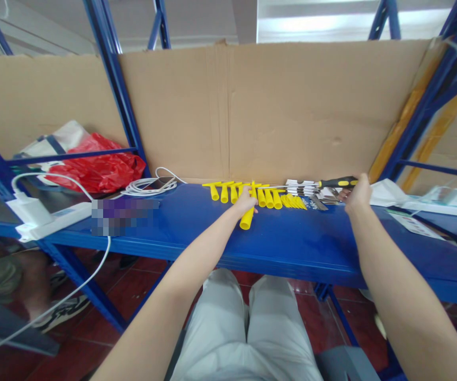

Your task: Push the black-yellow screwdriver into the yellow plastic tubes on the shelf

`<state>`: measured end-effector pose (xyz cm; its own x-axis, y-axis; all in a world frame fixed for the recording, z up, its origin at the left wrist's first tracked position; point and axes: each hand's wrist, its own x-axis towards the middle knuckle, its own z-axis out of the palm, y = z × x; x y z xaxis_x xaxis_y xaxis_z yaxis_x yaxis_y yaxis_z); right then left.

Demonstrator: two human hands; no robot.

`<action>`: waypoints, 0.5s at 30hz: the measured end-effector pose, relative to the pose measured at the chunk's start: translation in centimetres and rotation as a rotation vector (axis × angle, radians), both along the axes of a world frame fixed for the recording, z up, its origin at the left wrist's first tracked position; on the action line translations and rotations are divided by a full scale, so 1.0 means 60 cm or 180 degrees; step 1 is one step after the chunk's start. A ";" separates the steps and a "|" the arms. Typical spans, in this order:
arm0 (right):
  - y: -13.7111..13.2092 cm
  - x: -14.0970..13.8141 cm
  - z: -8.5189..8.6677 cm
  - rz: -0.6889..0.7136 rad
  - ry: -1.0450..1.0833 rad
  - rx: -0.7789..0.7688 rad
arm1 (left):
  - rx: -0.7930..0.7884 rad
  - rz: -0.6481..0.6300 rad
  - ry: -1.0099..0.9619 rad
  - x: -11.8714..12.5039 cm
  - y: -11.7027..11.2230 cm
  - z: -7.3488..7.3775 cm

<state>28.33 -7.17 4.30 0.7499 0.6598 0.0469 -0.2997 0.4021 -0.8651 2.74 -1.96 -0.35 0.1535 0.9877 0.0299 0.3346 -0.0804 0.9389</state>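
Observation:
My left hand (246, 201) is closed round a yellow plastic scraper handle or similar T-shaped piece (246, 219), its round open end toward me. Over at the right, my right hand (358, 194) grips the end of a screwdriver (337, 183) with a black and yellow handle. The long thin metal shaft points left, and its tip reaches the yellow piece near my left hand; whether they touch I cannot tell. Several like yellow T-shaped pieces (269, 198) stand in a row along the back. Beside them lie small flat yellow pieces (293, 201) and flat metal blades (319, 203).
The blue shelf (284, 238) ends in front of my knees, with a cardboard panel (284, 111) behind. Coiled white cable (151, 185), a power strip (59, 219) and a red plastic bag (97, 164) lie left. White packaging (387, 193) sits right. Another person's leg (29, 280) shows lower left.

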 end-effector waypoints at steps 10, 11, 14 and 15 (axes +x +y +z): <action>-0.004 -0.001 -0.007 -0.0291 -0.0342 -0.0303 | -0.0025 -0.0013 -0.0024 0.000 -0.002 0.000; -0.003 -0.002 -0.007 -0.0314 -0.0279 -0.0323 | -0.0021 -0.0005 -0.0021 0.000 -0.002 0.000; -0.002 -0.002 -0.004 -0.0279 -0.0133 -0.0315 | 0.0009 -0.0024 0.0009 0.001 -0.005 0.002; -0.003 -0.002 -0.003 -0.0190 -0.0103 -0.0252 | 0.0018 -0.0048 0.0027 0.001 -0.006 0.003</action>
